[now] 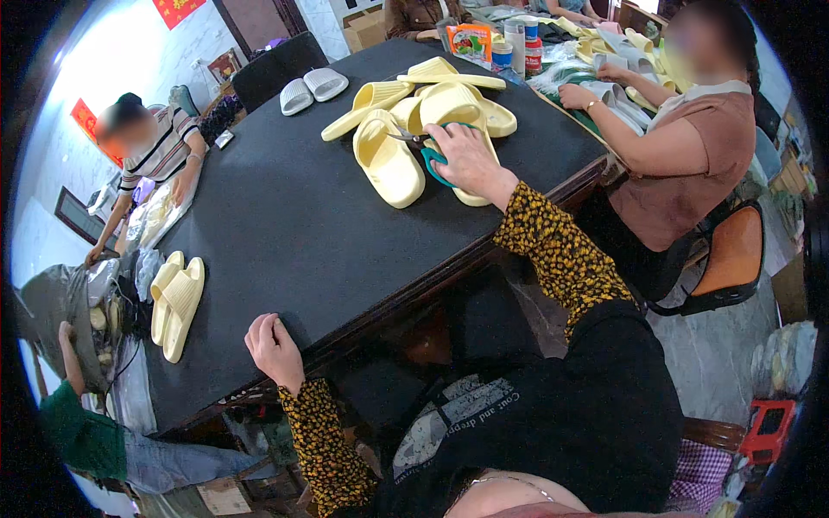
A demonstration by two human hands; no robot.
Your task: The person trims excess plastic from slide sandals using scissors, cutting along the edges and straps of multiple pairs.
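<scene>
Your right hand (473,162) is clamped on teal-handled scissors (429,156), tips over a yellow slipper (393,168) on the dark table (285,224). Left hand (275,347) half-curled, nothing visible inside: steady the slipper, angle blades off its strap.

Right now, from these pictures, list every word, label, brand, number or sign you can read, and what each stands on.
Black shirt: pale lettering beside a grey print, words not copied out here.
Upper red wall sheet: gold characters, likewise not copied.
Lower red wall sheet: too blurred to read.
Orange packet: print too small.
Red can: print too small.
Yellow slippers: no lettering I can make out.
</scene>
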